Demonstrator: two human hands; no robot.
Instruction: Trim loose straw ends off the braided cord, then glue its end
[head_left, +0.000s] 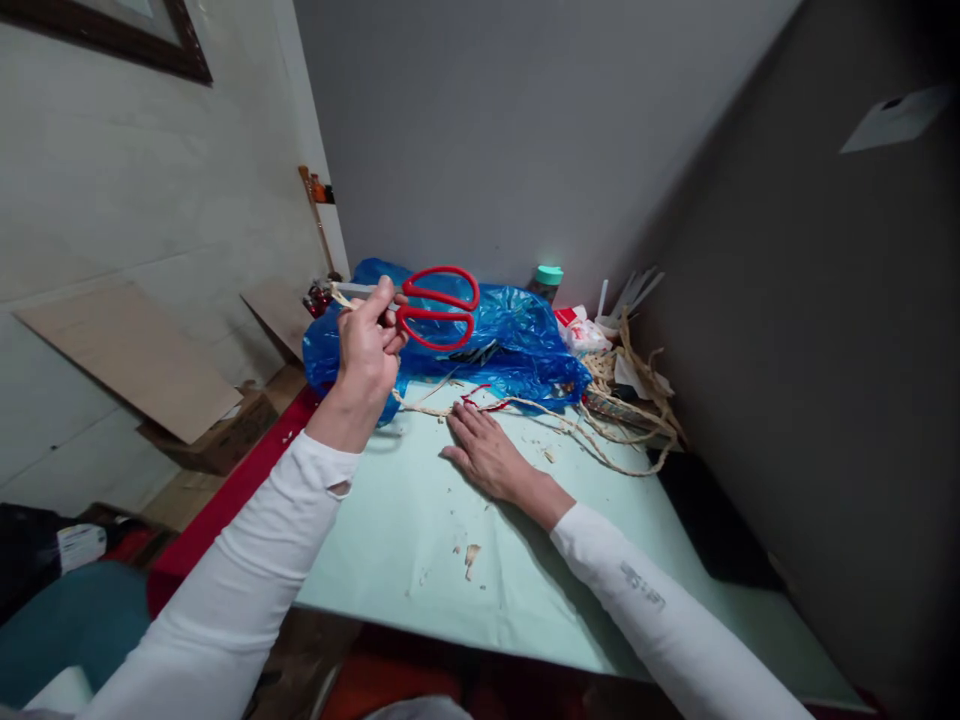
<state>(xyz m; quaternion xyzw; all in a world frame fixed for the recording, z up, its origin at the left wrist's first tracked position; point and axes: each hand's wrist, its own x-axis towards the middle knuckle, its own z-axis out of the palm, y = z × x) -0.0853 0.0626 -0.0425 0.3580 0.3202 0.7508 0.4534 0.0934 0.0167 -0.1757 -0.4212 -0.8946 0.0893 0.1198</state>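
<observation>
My left hand [369, 335] is raised above the far left part of the table, its fingers closed round the blade end of a pair of scissors [441, 308]. The two red handle loops point to the right. A bit of pale cord sticks out by the thumb. Flat on the table, my right hand [484, 452] has its fingers spread, the tips touching a straw-coloured braided cord [551, 412]. This cord runs across the table to a loose coil on the right. A thin red cord [487, 404] lies just beyond my right fingertips.
A crumpled blue plastic bag [517, 340] lies along the back. Behind it stands a jar with a green lid [549, 275]. A bundle of cord [651, 385] is at the right, near a black flat panel [712, 520]. Small scraps [471, 558] litter the pale green tabletop [390, 540].
</observation>
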